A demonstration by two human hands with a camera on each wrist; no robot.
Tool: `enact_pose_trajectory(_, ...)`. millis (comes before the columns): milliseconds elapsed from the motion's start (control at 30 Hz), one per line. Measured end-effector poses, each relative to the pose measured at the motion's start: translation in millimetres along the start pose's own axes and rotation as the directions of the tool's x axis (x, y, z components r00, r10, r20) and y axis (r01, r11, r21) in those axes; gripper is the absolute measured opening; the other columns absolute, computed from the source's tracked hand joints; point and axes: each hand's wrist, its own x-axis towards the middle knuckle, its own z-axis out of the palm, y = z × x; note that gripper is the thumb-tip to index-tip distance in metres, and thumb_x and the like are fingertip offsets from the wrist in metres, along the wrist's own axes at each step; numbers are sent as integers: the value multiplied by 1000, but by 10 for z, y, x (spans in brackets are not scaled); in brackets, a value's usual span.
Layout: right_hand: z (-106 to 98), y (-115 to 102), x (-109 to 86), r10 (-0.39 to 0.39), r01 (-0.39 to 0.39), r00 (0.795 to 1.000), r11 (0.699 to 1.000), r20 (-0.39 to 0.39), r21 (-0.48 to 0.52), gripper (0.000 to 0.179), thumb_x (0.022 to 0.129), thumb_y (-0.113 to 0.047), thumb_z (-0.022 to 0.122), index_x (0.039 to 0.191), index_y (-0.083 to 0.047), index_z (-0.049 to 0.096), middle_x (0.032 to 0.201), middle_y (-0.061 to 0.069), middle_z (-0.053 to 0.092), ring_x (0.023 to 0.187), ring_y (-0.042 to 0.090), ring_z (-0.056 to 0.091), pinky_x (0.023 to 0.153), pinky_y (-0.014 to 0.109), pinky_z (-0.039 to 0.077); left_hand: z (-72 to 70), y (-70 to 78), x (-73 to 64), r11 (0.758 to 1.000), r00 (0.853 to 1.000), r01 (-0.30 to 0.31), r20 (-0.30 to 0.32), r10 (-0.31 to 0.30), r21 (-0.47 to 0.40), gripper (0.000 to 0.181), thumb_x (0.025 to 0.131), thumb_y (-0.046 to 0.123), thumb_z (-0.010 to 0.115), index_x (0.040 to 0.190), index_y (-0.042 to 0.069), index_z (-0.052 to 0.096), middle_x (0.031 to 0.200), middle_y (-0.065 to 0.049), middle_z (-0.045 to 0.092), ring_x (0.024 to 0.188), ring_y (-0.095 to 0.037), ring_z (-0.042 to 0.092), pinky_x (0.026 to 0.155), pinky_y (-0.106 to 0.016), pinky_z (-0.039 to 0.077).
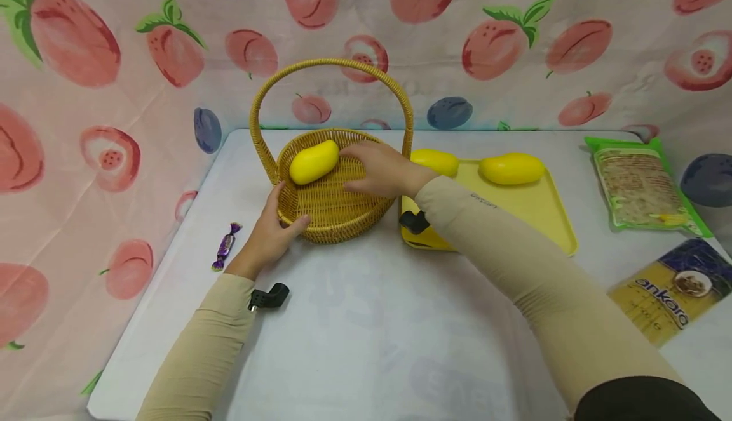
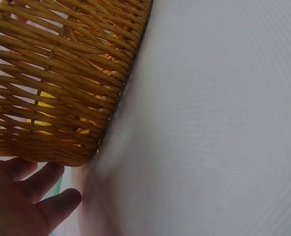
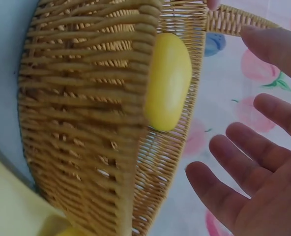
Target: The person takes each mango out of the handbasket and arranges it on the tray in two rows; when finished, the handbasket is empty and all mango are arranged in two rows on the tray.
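Note:
A wicker basket (image 1: 337,233) with a tall arched handle stands near the back of the table. Inside it, toward the left, lies a yellow mango-shaped fruit (image 1: 314,162). My left hand (image 1: 270,233) rests against the basket's left side, thumb along the front rim; in the left wrist view its visible fingers (image 2: 57,209) are loose, some apart from the weave. Over the basket's right part, my right hand (image 1: 380,168) holds nothing. Its spread fingers (image 3: 221,189) are apart from the fruit in the right wrist view.
Right of the basket, a yellow tray (image 1: 532,218) bears two similar yellow fruits (image 1: 511,169). A wrapped candy (image 1: 226,247) lies at left. Farther right are a green-edged food packet (image 1: 640,183) and an "ankara" pasta bag (image 1: 669,291). A fruit-printed cloth (image 1: 412,46) hangs behind.

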Motion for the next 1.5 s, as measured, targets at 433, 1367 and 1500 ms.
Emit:
enact_pose_trajectory(433, 146, -70, 249, 74, -74, 997, 997, -7, -8, 72, 95, -43, 67, 153, -10, 39, 162, 13, 26, 148, 28, 23, 119, 41, 22, -3, 7, -5, 1000, 1000, 13, 1, -13, 5, 92, 99, 40, 62, 162, 21, -3, 167, -10, 1, 151, -32, 8, 119, -54, 12)
enact_pose_trajectory(1367, 470, -19, 594, 173, -175, 985, 982, 25, 75, 78, 94, -40, 69, 158, -14, 31, 162, 10, 28, 146, 28, 28, 118, 43, 26, -13, 11, -35, 1000, 1000, -6, -17, 6, -5, 91, 98, 38, 62, 162, 17, 0, 167, -11, 5, 150, -32, 14, 119, -52, 17)
enact_pose_trajectory(1500, 454, -43, 606, 178, -181, 983, 981, 50, 76, 79, 95, -40, 68, 158, -15, 29, 162, 8, 28, 146, 27, 28, 118, 42, 26, -8, 10, -26, 1000, 1000, -13, -20, 13, -7, 91, 98, 36, 62, 162, 16, 0, 167, -12, 5, 149, -33, 16, 118, -53, 18)
